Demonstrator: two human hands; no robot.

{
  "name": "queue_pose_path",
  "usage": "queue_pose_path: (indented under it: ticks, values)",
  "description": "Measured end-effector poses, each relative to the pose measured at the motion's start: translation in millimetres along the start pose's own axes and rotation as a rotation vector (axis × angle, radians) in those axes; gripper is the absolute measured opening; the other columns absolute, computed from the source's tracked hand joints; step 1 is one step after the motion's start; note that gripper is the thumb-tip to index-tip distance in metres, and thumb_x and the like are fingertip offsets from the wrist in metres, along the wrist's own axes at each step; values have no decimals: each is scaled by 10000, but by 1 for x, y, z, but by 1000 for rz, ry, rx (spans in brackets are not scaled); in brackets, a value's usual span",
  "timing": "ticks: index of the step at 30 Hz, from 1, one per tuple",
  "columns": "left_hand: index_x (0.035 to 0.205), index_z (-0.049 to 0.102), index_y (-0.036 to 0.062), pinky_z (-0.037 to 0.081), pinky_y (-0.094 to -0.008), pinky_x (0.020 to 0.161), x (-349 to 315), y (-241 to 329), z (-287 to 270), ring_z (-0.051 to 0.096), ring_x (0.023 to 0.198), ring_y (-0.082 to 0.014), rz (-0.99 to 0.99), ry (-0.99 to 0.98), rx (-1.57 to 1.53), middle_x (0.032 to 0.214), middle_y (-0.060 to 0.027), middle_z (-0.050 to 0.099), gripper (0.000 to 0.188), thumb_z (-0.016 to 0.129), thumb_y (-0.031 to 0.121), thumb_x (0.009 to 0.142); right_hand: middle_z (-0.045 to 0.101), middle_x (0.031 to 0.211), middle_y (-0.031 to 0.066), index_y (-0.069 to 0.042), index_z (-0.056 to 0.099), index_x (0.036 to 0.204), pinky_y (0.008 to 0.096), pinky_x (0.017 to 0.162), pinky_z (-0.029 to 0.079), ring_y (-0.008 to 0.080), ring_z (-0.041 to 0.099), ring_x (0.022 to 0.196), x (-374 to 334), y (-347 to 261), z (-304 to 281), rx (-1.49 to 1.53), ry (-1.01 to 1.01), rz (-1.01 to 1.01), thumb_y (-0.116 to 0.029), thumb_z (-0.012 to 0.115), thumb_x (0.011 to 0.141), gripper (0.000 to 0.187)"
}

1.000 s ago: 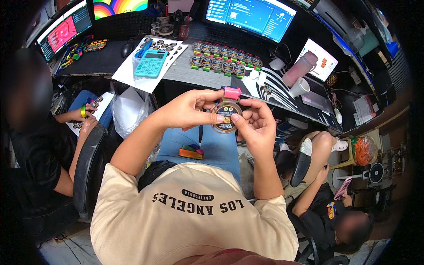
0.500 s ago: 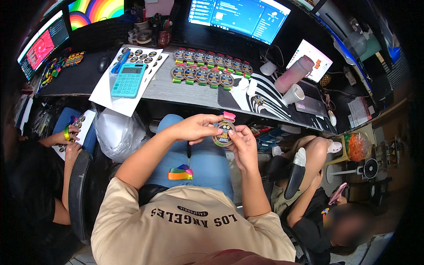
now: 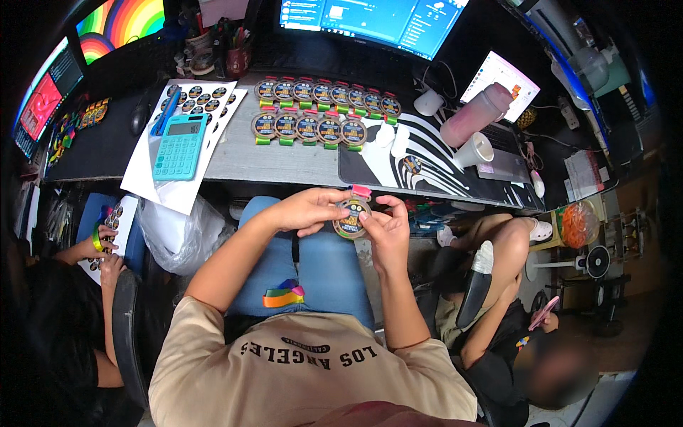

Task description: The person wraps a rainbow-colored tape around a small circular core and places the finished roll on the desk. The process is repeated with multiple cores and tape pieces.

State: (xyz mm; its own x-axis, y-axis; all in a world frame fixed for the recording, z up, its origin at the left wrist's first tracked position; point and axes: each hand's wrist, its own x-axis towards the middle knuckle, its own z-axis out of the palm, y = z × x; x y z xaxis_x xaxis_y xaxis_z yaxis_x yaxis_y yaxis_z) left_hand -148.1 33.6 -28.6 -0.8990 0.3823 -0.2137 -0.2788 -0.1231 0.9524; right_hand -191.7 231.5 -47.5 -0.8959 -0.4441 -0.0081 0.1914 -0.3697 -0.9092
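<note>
Over the knees, left hand and right hand both grip one medal; two medal rows on table beyond; calculator on paper sheets leftward; bottle and cup partly block laptop; ribbon on lap.

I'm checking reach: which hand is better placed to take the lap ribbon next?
Probably the left hand: the ribbon looks nearer it; the right hand is farther right. Both hold the medal.
</note>
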Motion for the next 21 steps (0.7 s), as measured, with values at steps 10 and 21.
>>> queue_pose_path:
  ticks: [10,21]
  values:
    - [1287,542,49,369,-496,1049,109,3,30,429,1291,-446,682,528,650,1402,-278,426,449,607,294,916,687,885,180,-19,463,1088,242,734,492,152,645,794,5,-55,-63,-216,384,-362,54,683,826,350]
    - [1410,358,-29,116,-584,1138,225,-3,48,56,1389,-568,267,985,963,1554,-259,72,687,599,336,880,687,891,178,-29,451,1098,252,740,501,161,659,799,-3,-56,-103,-224,447,-406,69,665,833,355]
